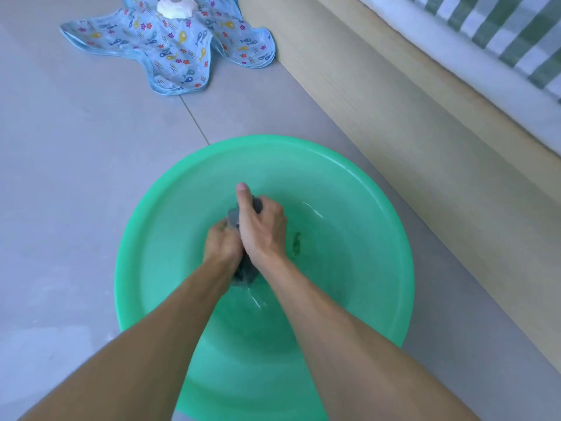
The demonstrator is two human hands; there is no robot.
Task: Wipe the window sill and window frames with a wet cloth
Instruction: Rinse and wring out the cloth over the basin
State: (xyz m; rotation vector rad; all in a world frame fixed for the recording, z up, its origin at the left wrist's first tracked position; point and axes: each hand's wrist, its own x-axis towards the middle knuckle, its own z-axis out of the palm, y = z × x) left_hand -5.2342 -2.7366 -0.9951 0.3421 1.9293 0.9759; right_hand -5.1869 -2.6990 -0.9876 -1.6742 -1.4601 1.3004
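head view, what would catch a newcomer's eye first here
A big green basin fills the middle of the floor, and over it the left hand and right hand both squeeze a dark grey cloth. Further back, a blue fish-print cloth lies spread on the tiles.

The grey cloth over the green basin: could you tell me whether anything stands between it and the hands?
Nothing does. Both the left hand and the right hand already grip the grey cloth directly, over the green basin.
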